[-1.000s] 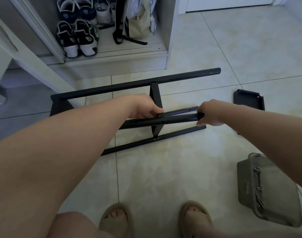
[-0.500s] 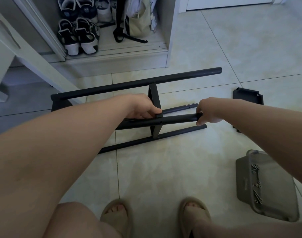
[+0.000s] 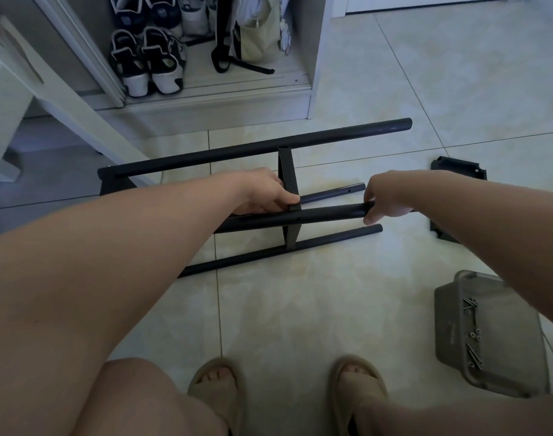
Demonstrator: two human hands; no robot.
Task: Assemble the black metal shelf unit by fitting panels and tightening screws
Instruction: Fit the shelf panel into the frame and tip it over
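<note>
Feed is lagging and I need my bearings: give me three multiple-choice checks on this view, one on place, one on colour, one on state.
1. Where is the tray with the screws?
A. on the floor beside the right foot
B. in the shoe cupboard
C. on top of the frame

2. What colour is that tray?
A. white
B. red
C. grey

3. What is the right hand doing?
A. lying flat on the floor
B. gripping the end of a black tube
C. pinching a screw

Answers: 1 A, it sits on the floor just right of the sandalled foot; 2 C, its walls are grey; 3 B, its fingers curl round the tube's end.
</note>
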